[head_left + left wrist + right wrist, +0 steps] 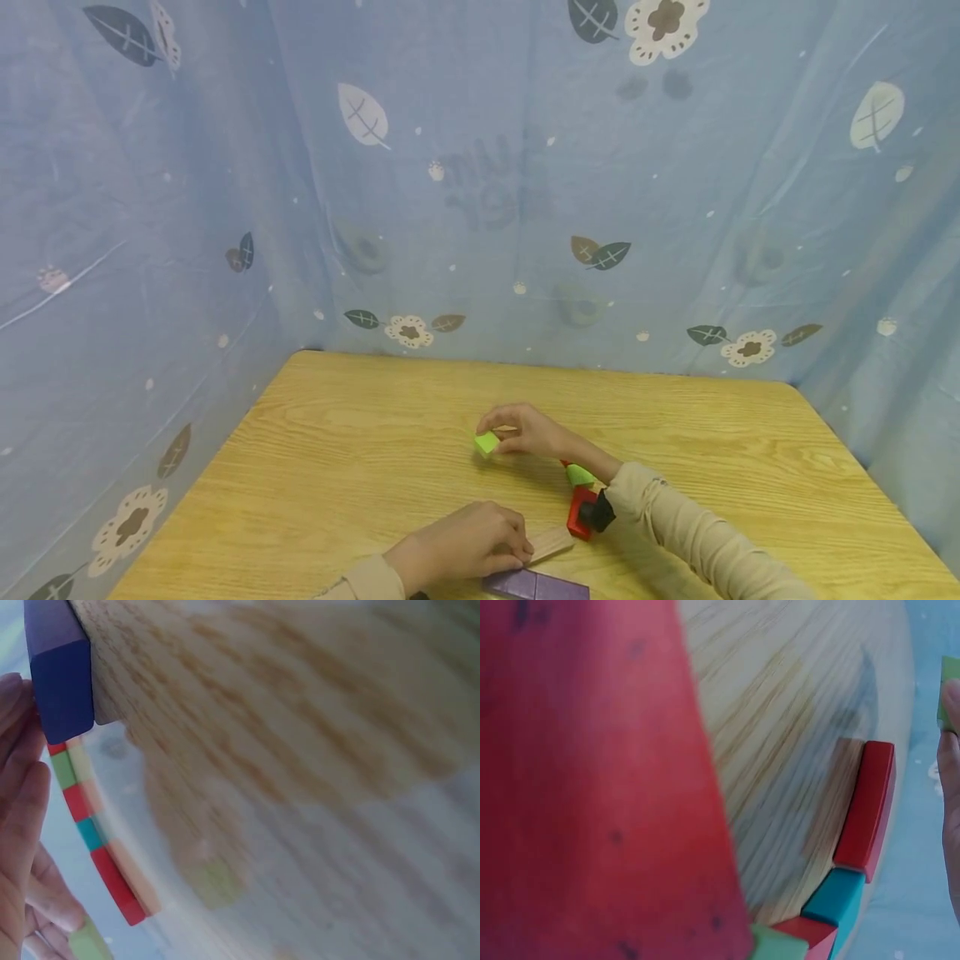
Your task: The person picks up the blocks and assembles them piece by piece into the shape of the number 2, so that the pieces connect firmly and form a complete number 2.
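My right hand (528,429) pinches a light green cube (487,442) between thumb and fingers, just above the table. Nearer to me, my left hand (472,546) lies at the left end of two purple blocks (551,587) set end to end. In the left wrist view, fairly straight fingers (22,817) touch the side of a purple block (66,694), with no thumb visible across it. A plain wooden block (552,543) lies just behind the purple ones. At the right wrist view's edge, the green cube (950,669) shows between fingertips.
Under my right forearm stand a red block (577,512) and a green block (580,475). The right wrist view shows a row with a long red block (866,810) and a teal block (832,900); a large red surface (592,787) fills its left. A blue curtain (480,208) surrounds the table (360,433).
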`<state>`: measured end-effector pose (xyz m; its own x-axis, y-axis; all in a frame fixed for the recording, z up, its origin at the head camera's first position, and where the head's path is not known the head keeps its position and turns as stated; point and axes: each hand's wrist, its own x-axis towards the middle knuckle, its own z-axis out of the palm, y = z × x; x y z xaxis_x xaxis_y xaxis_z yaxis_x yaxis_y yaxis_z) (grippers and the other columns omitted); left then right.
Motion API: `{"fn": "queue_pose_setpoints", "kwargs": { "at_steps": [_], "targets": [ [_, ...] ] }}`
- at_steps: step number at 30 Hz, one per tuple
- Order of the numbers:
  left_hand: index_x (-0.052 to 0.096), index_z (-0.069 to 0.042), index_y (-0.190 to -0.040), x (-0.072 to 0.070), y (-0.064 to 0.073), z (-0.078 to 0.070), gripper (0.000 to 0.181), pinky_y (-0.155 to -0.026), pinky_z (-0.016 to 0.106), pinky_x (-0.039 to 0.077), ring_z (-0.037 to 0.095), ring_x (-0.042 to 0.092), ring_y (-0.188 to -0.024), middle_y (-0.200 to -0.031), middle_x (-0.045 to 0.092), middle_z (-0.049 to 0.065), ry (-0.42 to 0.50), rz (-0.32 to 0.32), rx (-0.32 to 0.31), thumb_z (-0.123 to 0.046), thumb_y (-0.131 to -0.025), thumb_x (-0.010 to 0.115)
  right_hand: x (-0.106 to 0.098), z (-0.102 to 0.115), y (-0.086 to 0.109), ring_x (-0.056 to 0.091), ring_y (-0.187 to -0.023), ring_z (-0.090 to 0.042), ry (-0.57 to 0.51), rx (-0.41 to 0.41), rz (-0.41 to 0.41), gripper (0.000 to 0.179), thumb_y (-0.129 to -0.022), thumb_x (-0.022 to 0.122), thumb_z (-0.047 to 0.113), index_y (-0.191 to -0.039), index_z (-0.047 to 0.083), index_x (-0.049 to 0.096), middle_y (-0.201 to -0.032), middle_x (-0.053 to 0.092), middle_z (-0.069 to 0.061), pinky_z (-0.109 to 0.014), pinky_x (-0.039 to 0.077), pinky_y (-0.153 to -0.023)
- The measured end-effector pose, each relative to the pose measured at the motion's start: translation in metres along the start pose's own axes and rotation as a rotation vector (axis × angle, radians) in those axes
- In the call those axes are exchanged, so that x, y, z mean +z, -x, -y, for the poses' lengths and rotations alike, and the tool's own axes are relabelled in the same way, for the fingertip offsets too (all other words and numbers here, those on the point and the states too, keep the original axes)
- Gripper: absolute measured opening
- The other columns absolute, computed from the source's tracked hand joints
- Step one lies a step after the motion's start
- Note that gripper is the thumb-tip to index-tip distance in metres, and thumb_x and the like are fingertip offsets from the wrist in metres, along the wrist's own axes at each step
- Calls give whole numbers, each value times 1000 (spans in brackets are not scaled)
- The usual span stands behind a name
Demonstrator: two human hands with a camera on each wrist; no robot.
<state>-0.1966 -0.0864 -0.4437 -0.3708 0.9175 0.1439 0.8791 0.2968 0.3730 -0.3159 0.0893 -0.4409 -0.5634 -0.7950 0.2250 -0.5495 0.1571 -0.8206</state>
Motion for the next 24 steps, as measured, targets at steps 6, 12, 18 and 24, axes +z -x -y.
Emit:
{"fn": "queue_pose_setpoints", "kwargs": {
  "at_steps": [6,12,18,24],
  "targets": [
    [75,-11,-97,0,1,-1,12,-79,2,40,-7,58,-92,-100,67,-8,10,-4,-1,-15,-90,67,-1,-5,0,54,-117,-31,46,-59,48,33,-81,68,-9,-113,-4,62,-117,60,-21,-39,48,-95],
    [75,-10,-99,0,0,-2,13,-79,2,40,-7,58,-93,-100,67,-8,11,2,-7,-16,-90,66,-2,-12,-3,58,-113,-26,174,-94,97,30,-83,69,-4,-113,-3,64,-114,65,-14,-43,49,-94],
    [75,-11,-99,1,0,-2,14,-80,2,40,-8,58,-93,-100,67,-9,0,11,-2,-17,-91,65,-4,-16,-8,60,-109,-25,257,-144,123,31,-80,72,-4,-110,-2,65,-110,66,-13,-38,50,-91],
    [75,-12,-98,0,1,-2,13,-79,2,40,-8,58,-92,-100,67,-9,-15,0,-2,-17,-90,66,-4,-21,-11,60,-107,-24,267,-182,156,31,-79,73,-4,-108,-2,65,-109,66,-14,-35,49,-92]
  ]
}}
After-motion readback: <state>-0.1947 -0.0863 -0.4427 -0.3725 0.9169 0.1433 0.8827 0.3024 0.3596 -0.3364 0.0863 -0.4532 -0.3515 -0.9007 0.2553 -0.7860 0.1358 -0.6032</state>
